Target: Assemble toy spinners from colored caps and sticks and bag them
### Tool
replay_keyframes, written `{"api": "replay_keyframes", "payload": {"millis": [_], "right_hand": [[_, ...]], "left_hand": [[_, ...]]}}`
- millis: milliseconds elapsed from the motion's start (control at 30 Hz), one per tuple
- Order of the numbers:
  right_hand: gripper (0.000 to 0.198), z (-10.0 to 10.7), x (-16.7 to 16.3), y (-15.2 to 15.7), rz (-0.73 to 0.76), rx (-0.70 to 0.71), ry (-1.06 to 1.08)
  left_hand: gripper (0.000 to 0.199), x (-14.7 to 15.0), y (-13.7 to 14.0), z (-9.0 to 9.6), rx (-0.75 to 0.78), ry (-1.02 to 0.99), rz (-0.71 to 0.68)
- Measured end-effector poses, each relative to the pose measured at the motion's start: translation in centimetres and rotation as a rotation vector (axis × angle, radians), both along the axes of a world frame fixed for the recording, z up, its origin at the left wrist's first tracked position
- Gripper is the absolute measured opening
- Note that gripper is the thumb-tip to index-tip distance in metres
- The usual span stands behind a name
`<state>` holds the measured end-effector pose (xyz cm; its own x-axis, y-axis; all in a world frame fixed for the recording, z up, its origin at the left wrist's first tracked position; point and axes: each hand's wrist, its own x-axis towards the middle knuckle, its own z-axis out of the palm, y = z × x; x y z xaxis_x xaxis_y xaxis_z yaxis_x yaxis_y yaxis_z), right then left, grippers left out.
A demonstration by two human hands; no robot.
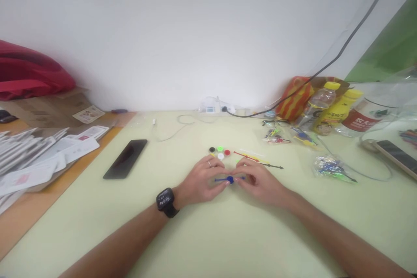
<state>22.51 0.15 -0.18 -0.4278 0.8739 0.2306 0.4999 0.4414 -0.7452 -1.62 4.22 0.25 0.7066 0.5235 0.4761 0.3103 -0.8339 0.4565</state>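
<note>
Between my left hand [203, 179] and my right hand [259, 180] is a blue plastic arrow spinner [230, 180] with a round disc at its middle. Both thumbs press close to the disc from either side, and my bent fingers close around the thin shaft, hiding parts of it. Just beyond my hands lie small round caps: a black cap [212, 150], a green cap [220, 149], a red cap [227, 152] and a white cap [220, 156]. To their right lie a red arrow [246, 156] and a black arrow [274, 166], with yellow and green ones partly hidden.
A black phone [125, 159] lies on the left of the table. Bagged plastic parts [332, 168], bottles [321, 102] and another phone [398, 157] are on the right. White packets [48, 156] crowd the left edge. A dark cable [342, 50] runs along the wall.
</note>
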Motion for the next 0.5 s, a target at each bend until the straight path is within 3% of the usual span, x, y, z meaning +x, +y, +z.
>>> {"api": "replay_keyframes", "payload": {"millis": [500], "right_hand": [[0.013, -0.47, -0.73, -0.10, -0.007, 0.029, -0.061]], "left_hand": [[0.015, 0.15, 0.02, -0.48, -0.024, 0.115, 0.032]]}}
